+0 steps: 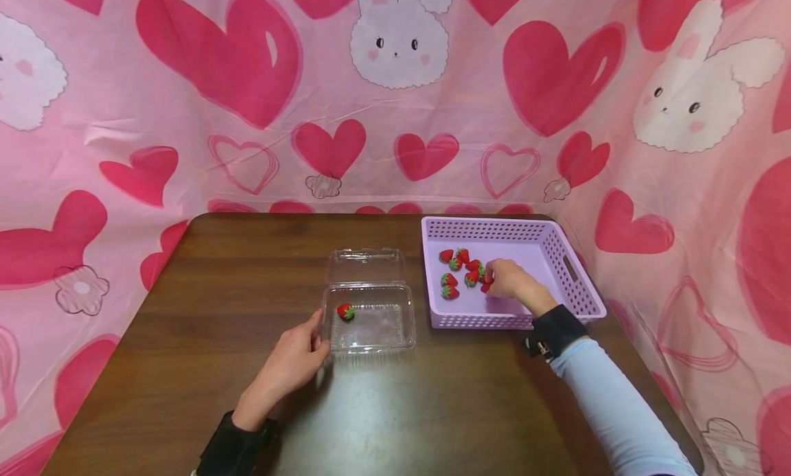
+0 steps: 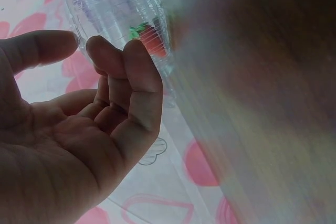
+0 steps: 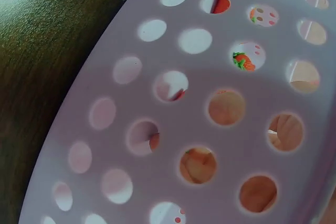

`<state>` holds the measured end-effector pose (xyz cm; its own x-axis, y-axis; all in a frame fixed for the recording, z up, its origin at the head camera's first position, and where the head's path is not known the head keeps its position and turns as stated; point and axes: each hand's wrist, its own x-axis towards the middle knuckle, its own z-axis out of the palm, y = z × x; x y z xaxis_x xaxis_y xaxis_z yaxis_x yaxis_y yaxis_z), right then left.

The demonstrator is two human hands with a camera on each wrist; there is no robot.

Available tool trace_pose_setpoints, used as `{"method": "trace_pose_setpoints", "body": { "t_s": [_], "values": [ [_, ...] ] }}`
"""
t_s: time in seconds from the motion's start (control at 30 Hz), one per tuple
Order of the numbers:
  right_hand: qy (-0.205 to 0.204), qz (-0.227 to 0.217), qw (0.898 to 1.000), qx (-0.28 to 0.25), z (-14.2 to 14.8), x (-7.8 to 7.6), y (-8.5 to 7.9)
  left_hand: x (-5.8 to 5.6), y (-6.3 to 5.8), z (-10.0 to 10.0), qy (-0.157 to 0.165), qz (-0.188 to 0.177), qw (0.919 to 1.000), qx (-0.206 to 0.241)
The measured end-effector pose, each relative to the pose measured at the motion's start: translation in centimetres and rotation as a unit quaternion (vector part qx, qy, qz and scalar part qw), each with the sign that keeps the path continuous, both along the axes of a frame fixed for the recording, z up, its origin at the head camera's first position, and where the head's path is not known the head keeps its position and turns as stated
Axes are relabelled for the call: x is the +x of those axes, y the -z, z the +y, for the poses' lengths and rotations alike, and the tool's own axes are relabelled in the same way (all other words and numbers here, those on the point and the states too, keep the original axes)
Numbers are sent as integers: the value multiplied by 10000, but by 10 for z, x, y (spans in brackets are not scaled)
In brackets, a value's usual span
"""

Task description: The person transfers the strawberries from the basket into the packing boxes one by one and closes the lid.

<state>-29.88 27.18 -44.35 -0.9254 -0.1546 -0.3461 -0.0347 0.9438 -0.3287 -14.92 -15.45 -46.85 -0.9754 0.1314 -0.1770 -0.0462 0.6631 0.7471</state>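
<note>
A clear plastic clamshell box (image 1: 379,328) lies with its lid folded back on the table, and one strawberry (image 1: 345,312) is inside at the left. My left hand (image 1: 293,356) pinches the box's left edge; in the left wrist view the thumb and bent fingers (image 2: 137,72) meet at its clear wall. My right hand (image 1: 509,281) reaches down into a lilac basket (image 1: 482,321), fingers bent at a strawberry (image 1: 485,288) they partly cover; I cannot tell if they grip it. Several strawberries (image 1: 449,280) lie left of this hand. Through the basket's holes, the right wrist view shows parts of the hand (image 3: 198,165).
The brown wooden table (image 1: 259,277) carries both containers, with the basket to the right of the box. Perforated walls surround the basket, with a handle slot on the right side. A pink cloth (image 1: 383,112) printed with hearts and rabbits hangs behind and along the sides.
</note>
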Motion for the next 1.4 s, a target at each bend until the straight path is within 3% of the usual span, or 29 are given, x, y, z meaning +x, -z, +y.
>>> {"method": "trace_pose_setpoints", "body": {
  "t_s": [0.8, 1.0, 1.4],
  "values": [
    [-52, 167, 9998, -86, 3, 5, 5, 0, 0, 1, 54, 96, 9999, 47],
    [21, 37, 9998, -188, 1, 8, 3, 1, 1, 0, 48, 84, 9999, 64],
    [-81, 287, 9994, -198, 2, 11, 4, 0, 3, -1, 44, 49, 10000, 43]
  ]
}}
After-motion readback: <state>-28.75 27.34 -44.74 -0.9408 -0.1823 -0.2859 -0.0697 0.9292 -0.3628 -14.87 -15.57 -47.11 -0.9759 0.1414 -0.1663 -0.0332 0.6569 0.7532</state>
